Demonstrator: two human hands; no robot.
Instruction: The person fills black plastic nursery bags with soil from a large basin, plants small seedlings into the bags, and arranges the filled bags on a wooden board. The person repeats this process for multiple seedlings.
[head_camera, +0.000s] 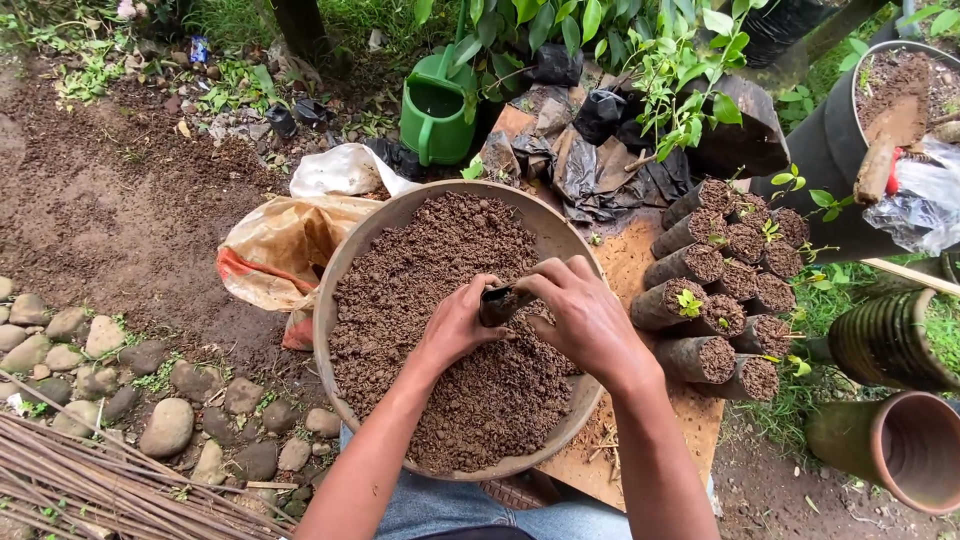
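While both hands meet over the middle of the soil-filled basin (345, 270), the small black bag (497, 303) sits between them; left hand (460, 322) pinches its near edge, right hand (582, 312) curls closed over its far side; mouth tilted leftward.

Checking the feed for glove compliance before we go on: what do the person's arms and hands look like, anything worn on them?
Both arms are bare from above the elbow down; no sleeves show in the head view. The left hand and right hand wear no gloves, and no rings, watch or bracelets are visible. The fingers are slim, and soil smudges cannot be told at this size. Below the arms, blue denim covers the lap.
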